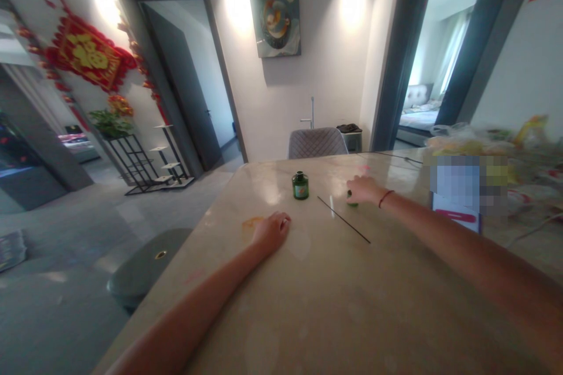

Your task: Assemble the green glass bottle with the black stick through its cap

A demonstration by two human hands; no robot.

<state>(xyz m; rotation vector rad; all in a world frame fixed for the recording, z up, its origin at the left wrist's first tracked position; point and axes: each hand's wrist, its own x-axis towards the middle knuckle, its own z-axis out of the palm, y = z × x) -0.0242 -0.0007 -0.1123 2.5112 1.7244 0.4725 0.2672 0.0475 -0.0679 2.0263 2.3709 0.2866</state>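
A small dark green glass bottle [301, 187] with a label stands upright on the table, between and beyond my two hands. My right hand [366, 190] reaches out to the right of the bottle, its fingers closed on a small green cap [352, 199] at the tabletop. The fingers partly hide this cap. My left hand [271, 229] rests on the table, nearer to me than the bottle, with fingers curled in and nothing visible in them. Between the bottle and my right forearm, a thin dark stick [343, 220] lies slantwise on the tabletop.
The beige table [325, 304] has a grey quilted chair [317, 143] at its far side and a green stool [147, 263] at its left. Rightward are a phone-like screen [457, 217], plastic bags [475, 139] and a white cable [534, 227].
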